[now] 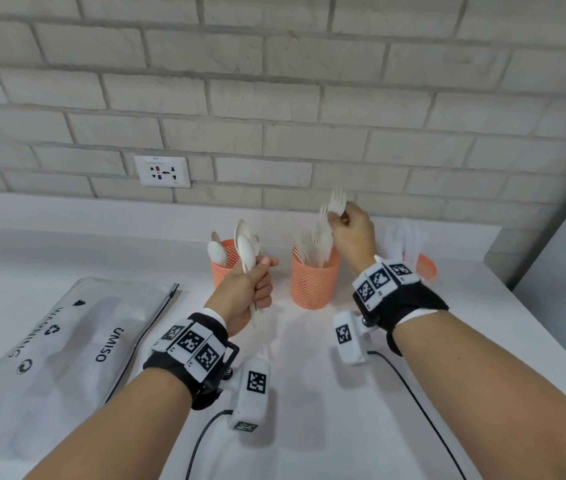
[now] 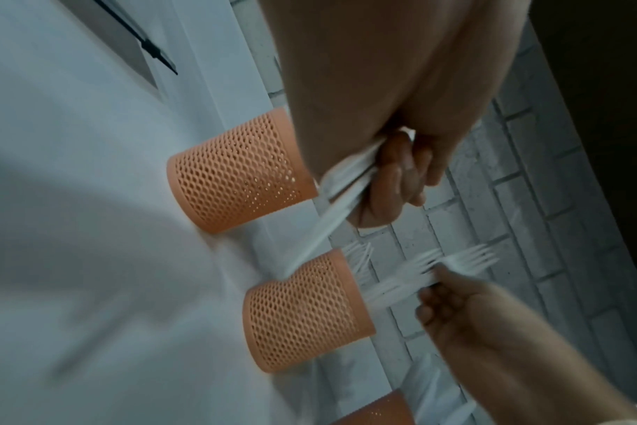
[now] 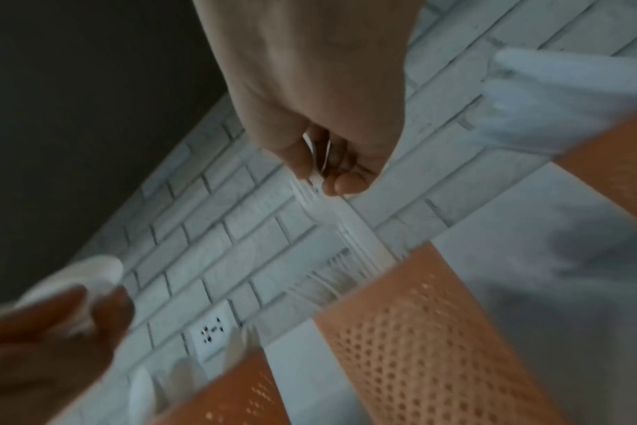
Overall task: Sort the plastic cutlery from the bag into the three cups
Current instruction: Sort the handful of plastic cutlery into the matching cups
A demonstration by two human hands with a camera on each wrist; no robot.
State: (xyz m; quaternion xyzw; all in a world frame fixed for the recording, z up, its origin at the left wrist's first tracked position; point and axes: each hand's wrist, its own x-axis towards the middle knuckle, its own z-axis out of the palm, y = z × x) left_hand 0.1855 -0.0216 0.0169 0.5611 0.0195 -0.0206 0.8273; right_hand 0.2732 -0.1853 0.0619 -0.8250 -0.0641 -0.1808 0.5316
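Three orange mesh cups stand in a row by the wall. The left cup (image 1: 228,252) holds spoons, the middle cup (image 1: 314,284) holds forks, and the right cup (image 1: 426,266) holds white cutlery behind my right wrist. My left hand (image 1: 257,282) grips a bundle of white spoons (image 1: 246,249) upright in front of the left cup; in the left wrist view the handles (image 2: 340,198) run through its fingers. My right hand (image 1: 350,230) pinches a few white forks (image 1: 335,204) above the middle cup (image 3: 411,330), tines up.
A grey zip bag (image 1: 59,341) with printed text lies flat on the white counter (image 1: 309,393) at the left. A wall socket (image 1: 162,171) sits on the brick wall behind. A grey panel (image 1: 565,258) bounds the counter at the right.
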